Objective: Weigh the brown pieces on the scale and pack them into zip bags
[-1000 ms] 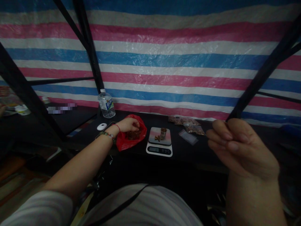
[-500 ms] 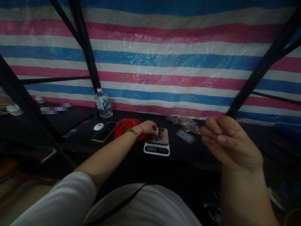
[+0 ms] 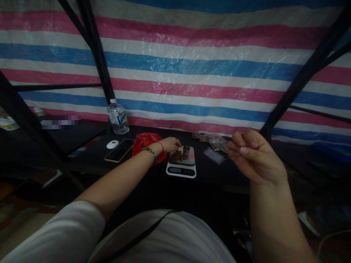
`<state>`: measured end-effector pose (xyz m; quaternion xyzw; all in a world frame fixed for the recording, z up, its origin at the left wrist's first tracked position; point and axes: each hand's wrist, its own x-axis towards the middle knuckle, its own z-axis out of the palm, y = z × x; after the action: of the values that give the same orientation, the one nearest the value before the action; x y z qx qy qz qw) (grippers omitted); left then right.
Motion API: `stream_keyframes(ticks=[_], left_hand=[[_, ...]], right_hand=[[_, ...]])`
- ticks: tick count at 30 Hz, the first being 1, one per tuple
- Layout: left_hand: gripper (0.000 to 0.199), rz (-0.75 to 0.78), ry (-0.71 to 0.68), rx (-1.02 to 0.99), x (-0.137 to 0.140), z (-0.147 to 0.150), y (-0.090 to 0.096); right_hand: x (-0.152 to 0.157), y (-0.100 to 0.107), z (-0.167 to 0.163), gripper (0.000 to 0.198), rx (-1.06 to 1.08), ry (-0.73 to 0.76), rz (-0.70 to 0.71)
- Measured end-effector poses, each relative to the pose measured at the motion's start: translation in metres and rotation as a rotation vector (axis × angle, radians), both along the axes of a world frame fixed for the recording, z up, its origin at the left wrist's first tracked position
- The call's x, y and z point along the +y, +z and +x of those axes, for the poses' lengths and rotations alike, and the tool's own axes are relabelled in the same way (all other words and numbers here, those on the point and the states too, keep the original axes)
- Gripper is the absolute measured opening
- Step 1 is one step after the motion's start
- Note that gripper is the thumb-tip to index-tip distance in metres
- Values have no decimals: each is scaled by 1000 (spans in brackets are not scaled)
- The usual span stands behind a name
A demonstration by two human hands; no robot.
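Note:
My left hand reaches out over the white kitchen scale, fingertips down at a small pile of brown pieces on its platform. A small cup stands on the platform just right of the fingers. Just left of that hand, behind my wrist, lies a red plastic bag. My right hand is raised near the camera, off the table, fingers curled together with nothing visible in them.
On the dark table are a phone, a white oval object, a water bottle, filled clear packets and an empty clear bag. Black frame poles slant on both sides; a striped tarp hangs behind.
My left hand came out of the red bag and moved right onto the scale platform, where a pile of brown pieces now lies. My right hand sank slightly and curled tighter.

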<state>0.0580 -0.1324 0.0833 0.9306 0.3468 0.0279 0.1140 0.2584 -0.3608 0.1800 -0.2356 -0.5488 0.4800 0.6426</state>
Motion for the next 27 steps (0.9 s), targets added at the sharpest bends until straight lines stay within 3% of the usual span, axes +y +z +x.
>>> stream_keyframes(ticks=[3, 7, 11, 13, 17, 21, 27], left_hand=[[35, 34, 14, -50, -9, -11, 11], [33, 113, 52, -162, -29, -48, 35], [34, 110, 248, -69, -36, -93, 43], [32, 89, 295, 24, -33, -107, 34], [29, 49, 277, 136, -25, -116, -3], [34, 107, 258, 122, -21, -116, -34], [34, 185, 240, 73, -15, -119, -51]], right_hand=[[8, -6, 3, 40, -18, -20, -11], [25, -17, 12, 34, -42, -90, -43], [54, -38, 27, 30, -108, -217, -105], [72, -56, 38, 29, -151, -300, -149], [105, -98, 65, 30, -300, -445, -280], [127, -135, 91, 27, -614, -640, -350], [139, -154, 108, 26, -1141, -871, -394]])
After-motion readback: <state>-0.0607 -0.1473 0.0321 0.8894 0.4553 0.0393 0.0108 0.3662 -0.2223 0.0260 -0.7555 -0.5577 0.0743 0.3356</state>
